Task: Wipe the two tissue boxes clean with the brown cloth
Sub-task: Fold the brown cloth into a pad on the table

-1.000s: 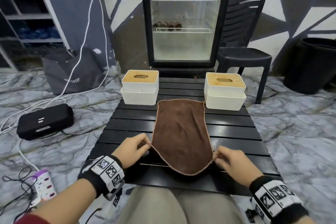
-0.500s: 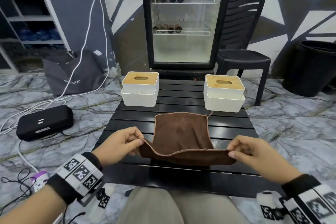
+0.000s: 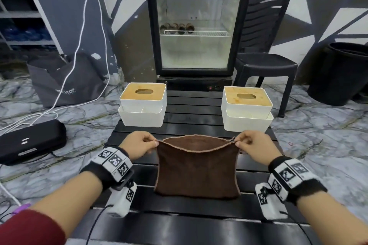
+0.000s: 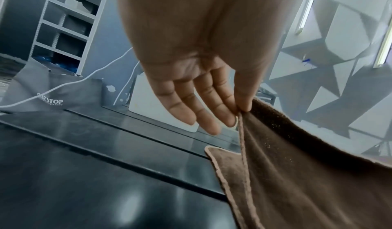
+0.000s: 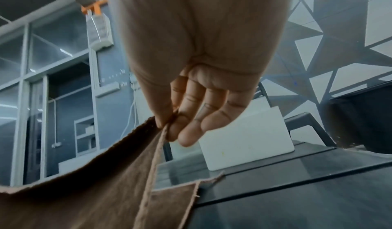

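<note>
The brown cloth (image 3: 197, 167) lies folded in half on the black slatted table (image 3: 191, 105), its upper layer held just above the lower one. My left hand (image 3: 139, 145) pinches the upper layer's left corner between thumb and forefinger; in the left wrist view the left hand (image 4: 239, 112) shows that pinch on the brown cloth (image 4: 297, 174). My right hand (image 3: 253, 145) pinches the right corner, and the right wrist view has the right hand (image 5: 169, 123) gripping the brown cloth (image 5: 95, 190) the same way. Two white tissue boxes with wooden lids stand beyond: the left box (image 3: 143, 105) and the right box (image 3: 247, 108).
A glass-door fridge (image 3: 196, 26) stands behind the table, with a black plastic chair (image 3: 264, 61) to its right. A black bin (image 3: 342, 73) is at far right. On the floor at left are a grey bag (image 3: 63, 81), a black case (image 3: 29, 141) and white cables.
Both hands lifted the cloth's near edge and carried it away from me, over the far half. The cloth went from spread flat to folded in half.
</note>
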A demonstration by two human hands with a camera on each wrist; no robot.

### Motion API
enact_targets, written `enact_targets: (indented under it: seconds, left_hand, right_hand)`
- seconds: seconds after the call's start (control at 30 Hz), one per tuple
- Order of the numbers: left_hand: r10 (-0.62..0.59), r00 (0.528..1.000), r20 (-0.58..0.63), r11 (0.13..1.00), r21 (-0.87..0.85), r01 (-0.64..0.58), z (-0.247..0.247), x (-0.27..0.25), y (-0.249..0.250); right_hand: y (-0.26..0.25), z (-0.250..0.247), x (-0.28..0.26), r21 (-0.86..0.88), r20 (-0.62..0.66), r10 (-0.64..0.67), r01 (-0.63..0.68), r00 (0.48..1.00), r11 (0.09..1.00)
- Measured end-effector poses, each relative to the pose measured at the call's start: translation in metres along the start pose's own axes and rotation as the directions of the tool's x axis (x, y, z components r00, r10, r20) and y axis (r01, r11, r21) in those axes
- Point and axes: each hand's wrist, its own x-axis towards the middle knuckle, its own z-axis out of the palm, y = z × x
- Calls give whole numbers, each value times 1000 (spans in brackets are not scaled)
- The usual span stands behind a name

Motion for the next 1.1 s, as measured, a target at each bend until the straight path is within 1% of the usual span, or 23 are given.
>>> enact_targets:
  seconds: [0.13, 0.27, 0.4, 0.53, 0.7, 0.87, 0.93, 1.0, 1.03, 1.1]
  left_hand:
    - [-47, 999, 2, 996, 77, 46, 8, 39, -3]
    - [-72, 997, 30, 986, 151, 66, 16, 64, -7]
    - [-83, 995, 60, 972, 226, 67, 20, 78, -10]
    - [-70, 994, 80, 968, 247, 48, 24, 85, -14]
    - [-57, 996, 69, 965, 260, 38, 28, 86, -14]
    - [-44, 997, 58, 962, 273, 27, 23, 77, -13]
    - [5, 1000, 29, 959, 282, -13, 20, 69, -13]
    - [103, 994, 31, 947, 301, -108, 17, 56, -11]
    - [161, 985, 71, 931, 320, -175, 15, 49, -9]
    - [242, 949, 202, 883, 360, -301, 15, 31, -7]
  right_hand:
    - [17, 11, 43, -106, 29, 63, -60, 998, 993]
    - [31, 18, 70, -204, 141, 120, -89, 983, 975]
    - [36, 20, 86, -302, 200, 123, -59, 972, 951]
    - [35, 22, 91, -378, 250, 117, -14, 961, 926]
    - [35, 19, 90, -407, 268, 132, -12, 954, 913]
    - [34, 14, 76, -293, 219, 122, -54, 968, 955]
    - [31, 13, 64, -255, 196, 84, -32, 977, 966]
    - [26, 12, 46, -216, 202, 33, 12, 979, 976]
    - [23, 13, 36, -208, 220, 11, 36, 975, 977]
    - [17, 16, 15, -199, 277, -15, 73, 961, 977]
